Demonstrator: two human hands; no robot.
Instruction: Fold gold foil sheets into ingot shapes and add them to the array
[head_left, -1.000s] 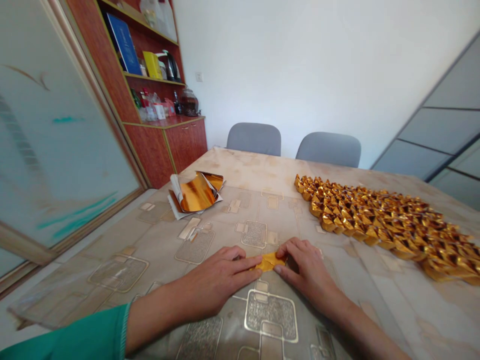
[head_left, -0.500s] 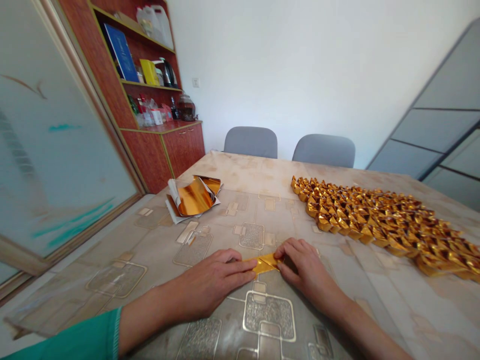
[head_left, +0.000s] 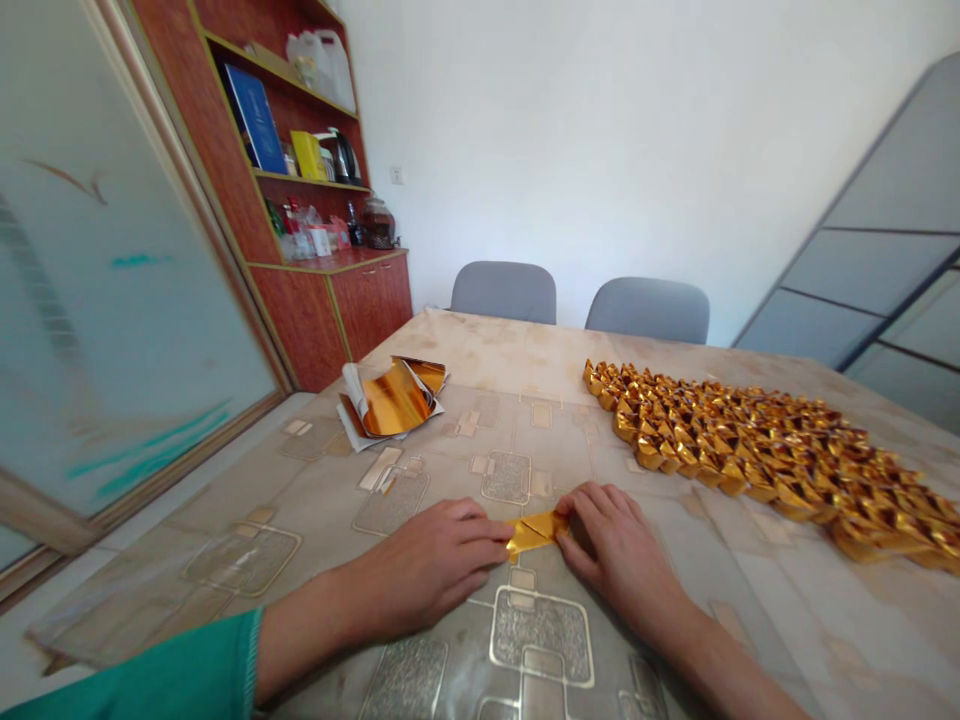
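A small folded piece of gold foil paper [head_left: 534,532] lies on the tabletop between my hands. My left hand [head_left: 431,558] presses its left end with the fingertips. My right hand [head_left: 615,552] holds its right end, with the fingers curled over the fold and partly hiding it. A green sleeve [head_left: 142,680] covers my left forearm. A stack of gold foil sheets on white paper [head_left: 391,398] lies ahead and to the left. A large bed of folded gold ingot shapes [head_left: 757,455] covers the right side of the table.
The table [head_left: 480,345] has a patterned beige cover. Behind it stand two grey chairs [head_left: 504,292]. A red-brown cabinet [head_left: 300,320] holding bottles and a kettle stands at the back left. A frosted glass door [head_left: 127,300] fills the left side.
The foil's left end no longer extends under my left fingers, and the piece looks shorter. My right hand sits slightly further right. The whole view has shifted slightly.
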